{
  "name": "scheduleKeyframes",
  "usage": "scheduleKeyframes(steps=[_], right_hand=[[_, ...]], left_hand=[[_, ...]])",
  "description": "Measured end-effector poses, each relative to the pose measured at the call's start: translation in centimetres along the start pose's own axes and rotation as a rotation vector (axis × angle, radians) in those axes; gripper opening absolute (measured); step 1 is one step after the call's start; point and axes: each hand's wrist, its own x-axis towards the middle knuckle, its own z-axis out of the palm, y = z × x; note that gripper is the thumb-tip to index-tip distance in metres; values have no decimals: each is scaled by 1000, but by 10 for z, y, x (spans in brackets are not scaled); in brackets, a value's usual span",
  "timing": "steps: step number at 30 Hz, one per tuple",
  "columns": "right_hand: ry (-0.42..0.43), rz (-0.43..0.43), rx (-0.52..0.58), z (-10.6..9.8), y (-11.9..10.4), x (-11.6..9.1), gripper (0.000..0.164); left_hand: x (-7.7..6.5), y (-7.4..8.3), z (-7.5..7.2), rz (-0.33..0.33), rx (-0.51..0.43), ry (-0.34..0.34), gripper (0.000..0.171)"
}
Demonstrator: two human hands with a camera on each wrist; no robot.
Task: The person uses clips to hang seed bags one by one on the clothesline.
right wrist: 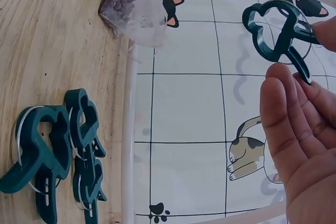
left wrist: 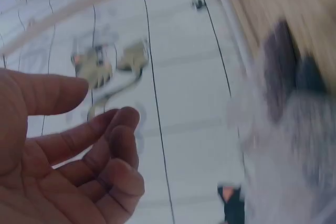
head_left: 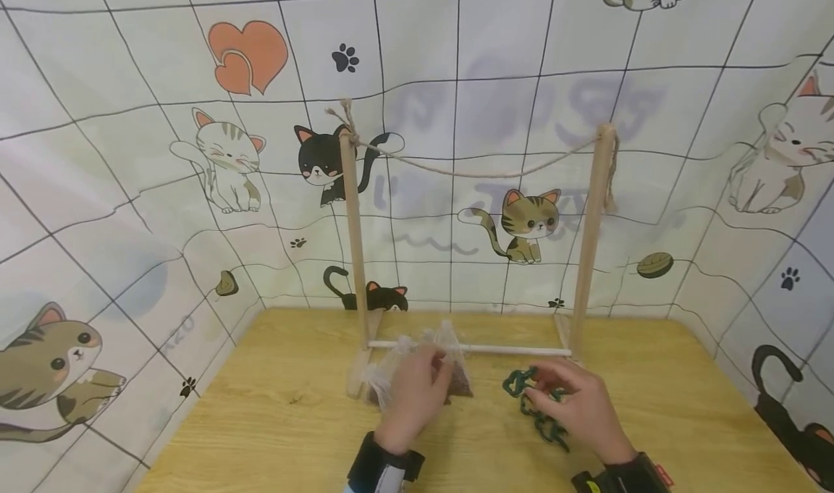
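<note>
Fingertips and thumb of the right hand (head_left: pixel 580 402) pinch the two handles of a dark green plastic clip with a lobed, clover-like head (right wrist: pixel 286 38), held up off the table. With the grip so near the handle ends, uneven pressure could make the clip twist and spring away. Beneath it lie more dark green clover-shaped clips (right wrist: pixel 32 163), close enough together that a dropped one could tangle among them. The left hand's (head_left: pixel 417 384) fingers curve loosely, thumb well apart, nothing between them; whether the hand touches the see-through bags of dark purplish granules (head_left: pixel 460 382) behind it I cannot tell. A careless nudge might topple those bags, or a hard pinch tear their thin film. Farther out, the beige twine string (head_left: pixel 482 175) sags between pale wooden posts (head_left: pixel 591 247); any pull would likely deepen its dip and could tilt them inward.
</note>
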Motion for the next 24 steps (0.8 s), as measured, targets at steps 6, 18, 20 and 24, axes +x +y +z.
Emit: scheduleKeyframes(steps=[6, 18, 20, 24], right_hand=[[11, 67, -27, 0, 2, -3, 36], [-15, 173, -45, -4, 7, -5, 20], [-19, 185, -43, -5, 7, -5, 19], [-19, 176, -49, -4, 9, -6, 19]], left_hand=[[-2, -33, -35, -65, 274, 86, 22], [1, -76, -62, -421, 204, -197, 61], [1, -78, -61, -436, 179, -214, 58], [1, -83, -57, -445, 116, -213, 48]])
